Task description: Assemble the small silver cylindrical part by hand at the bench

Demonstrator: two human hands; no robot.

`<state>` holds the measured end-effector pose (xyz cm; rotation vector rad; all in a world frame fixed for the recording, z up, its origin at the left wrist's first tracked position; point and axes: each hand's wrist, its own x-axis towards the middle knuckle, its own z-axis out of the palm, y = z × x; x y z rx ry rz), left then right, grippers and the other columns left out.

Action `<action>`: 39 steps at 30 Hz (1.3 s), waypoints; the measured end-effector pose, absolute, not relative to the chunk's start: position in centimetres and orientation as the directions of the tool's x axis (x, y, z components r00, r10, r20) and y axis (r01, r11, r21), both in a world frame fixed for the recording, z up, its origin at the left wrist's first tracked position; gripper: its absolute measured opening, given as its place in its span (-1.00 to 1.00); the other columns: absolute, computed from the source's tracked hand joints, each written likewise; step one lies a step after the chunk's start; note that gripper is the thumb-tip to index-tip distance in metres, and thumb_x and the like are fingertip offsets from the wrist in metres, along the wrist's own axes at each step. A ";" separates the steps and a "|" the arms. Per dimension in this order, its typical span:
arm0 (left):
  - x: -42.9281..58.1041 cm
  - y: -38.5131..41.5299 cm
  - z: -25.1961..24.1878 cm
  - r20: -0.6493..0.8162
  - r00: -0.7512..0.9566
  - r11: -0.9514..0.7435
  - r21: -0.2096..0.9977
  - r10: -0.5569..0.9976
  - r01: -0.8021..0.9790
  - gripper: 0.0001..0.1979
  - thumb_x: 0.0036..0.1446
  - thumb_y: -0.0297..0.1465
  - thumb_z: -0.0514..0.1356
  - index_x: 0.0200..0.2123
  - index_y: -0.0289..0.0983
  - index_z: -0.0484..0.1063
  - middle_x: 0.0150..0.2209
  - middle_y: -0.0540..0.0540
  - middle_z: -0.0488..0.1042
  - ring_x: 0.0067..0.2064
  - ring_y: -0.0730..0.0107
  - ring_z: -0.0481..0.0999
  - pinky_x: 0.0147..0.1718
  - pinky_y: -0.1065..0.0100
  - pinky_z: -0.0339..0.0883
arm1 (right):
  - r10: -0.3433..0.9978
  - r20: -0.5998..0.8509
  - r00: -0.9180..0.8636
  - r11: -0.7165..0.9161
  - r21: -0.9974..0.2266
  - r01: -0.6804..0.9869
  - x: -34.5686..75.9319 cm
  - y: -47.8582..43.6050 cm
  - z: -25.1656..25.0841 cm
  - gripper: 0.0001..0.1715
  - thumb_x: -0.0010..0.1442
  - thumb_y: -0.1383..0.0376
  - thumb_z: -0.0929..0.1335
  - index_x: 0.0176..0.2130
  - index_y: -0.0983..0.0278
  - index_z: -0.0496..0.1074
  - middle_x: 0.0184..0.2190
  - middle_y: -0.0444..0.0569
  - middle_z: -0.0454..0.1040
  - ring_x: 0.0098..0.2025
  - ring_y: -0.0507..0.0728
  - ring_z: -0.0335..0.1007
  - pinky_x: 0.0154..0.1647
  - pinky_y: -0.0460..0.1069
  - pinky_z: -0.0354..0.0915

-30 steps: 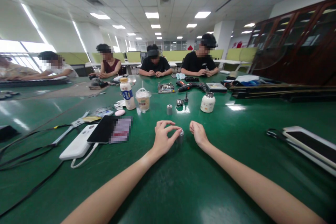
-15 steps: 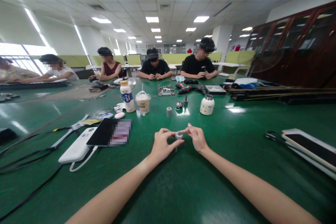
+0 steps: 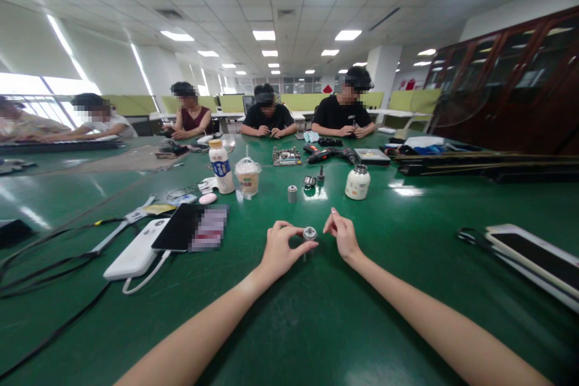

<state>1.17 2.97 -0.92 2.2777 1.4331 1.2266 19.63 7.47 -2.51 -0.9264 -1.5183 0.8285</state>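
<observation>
My left hand [image 3: 281,248] pinches a small round metal part [image 3: 310,233] between thumb and fingertips, holding it just above the green table [image 3: 316,313]. My right hand [image 3: 342,234] sits a little to the right of the part, fingers curled with the fingertips pressed together, not touching it. Whether anything is between those fingertips I cannot make out. Further back stand a small grey metal cylinder [image 3: 292,193] and other small metal pieces [image 3: 310,181].
A white jar [image 3: 357,183], a lidded drink cup [image 3: 247,176] and a white bottle [image 3: 221,166] stand behind my hands. A dark tablet [image 3: 192,227] lies on a white power bank [image 3: 136,250] at left, with cables. Phones [image 3: 534,256] lie at right. Several people sit at the far side.
My left hand lifted the metal part off the table. My right hand came in and touched it half a second ago, then drew back slightly to the right.
</observation>
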 end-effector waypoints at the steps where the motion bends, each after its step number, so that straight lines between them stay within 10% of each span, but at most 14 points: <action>1: 1.2 3.0 -0.9 0.545 0.193 -0.518 0.541 0.816 0.663 -0.72 0.00 -0.19 0.44 -0.21 -0.15 0.62 -0.27 -0.08 0.60 -0.08 0.10 0.45 -0.06 0.15 0.26 | 0.894 0.441 -0.082 0.448 -0.886 0.118 19.7 7.5 -2.4 -0.76 0.37 0.20 0.33 -0.11 0.32 0.45 -0.24 -0.07 0.53 -0.35 0.05 0.50 -0.35 -0.01 0.46; 26: 1.0 3.1 -1.2 0.464 0.188 -0.487 0.698 0.866 0.525 -0.76 -0.03 -0.24 0.46 -0.24 -0.11 0.63 -0.33 -0.05 0.61 -0.16 0.08 0.43 -0.08 0.10 0.27 | 0.785 0.520 -0.337 0.618 -0.691 0.374 20.1 7.0 -1.4 -0.82 0.34 0.23 0.36 -0.16 0.31 0.47 -0.26 -0.09 0.53 -0.35 0.04 0.48 -0.32 -0.01 0.46; 39: -3.4 7.0 -0.1 -0.033 0.165 0.057 0.988 0.986 -0.143 -0.72 0.33 -0.32 0.19 0.06 -0.27 0.39 0.04 -0.16 0.46 -0.08 0.20 0.54 -0.13 0.10 0.49 | 0.875 0.475 -0.095 0.393 -0.580 0.714 22.7 9.1 -2.5 -0.78 0.35 0.23 0.35 -0.04 0.25 0.45 0.02 0.02 0.47 -0.04 0.18 0.45 -0.01 0.17 0.40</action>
